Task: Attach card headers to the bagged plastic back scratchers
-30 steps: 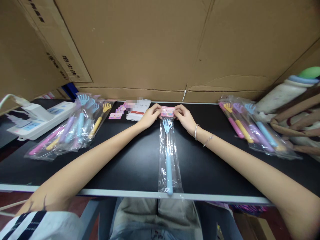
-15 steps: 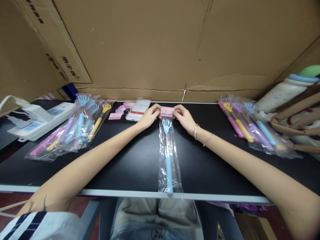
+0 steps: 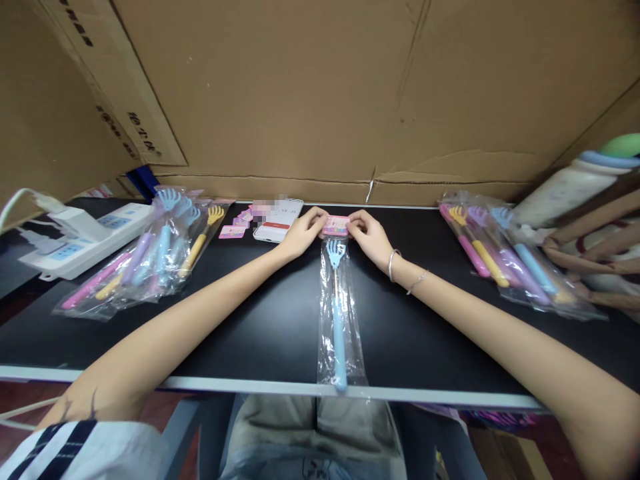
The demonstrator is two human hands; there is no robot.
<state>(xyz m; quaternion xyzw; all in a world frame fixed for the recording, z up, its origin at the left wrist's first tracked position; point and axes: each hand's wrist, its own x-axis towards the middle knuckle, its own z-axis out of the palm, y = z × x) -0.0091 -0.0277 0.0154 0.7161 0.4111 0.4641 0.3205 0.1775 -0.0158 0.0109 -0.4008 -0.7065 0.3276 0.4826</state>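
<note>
A blue back scratcher in a clear plastic bag lies lengthwise on the black table, its handle end at the front edge. A pink header card sits at the bag's far end. My left hand pinches the card's left side and my right hand pinches its right side, fingers closed on it. A bracelet is on my right wrist.
A pile of bagged scratchers lies at the left, another pile at the right. Loose pink cards and a phone lie behind my left hand. A white power strip is far left. Cardboard walls stand behind.
</note>
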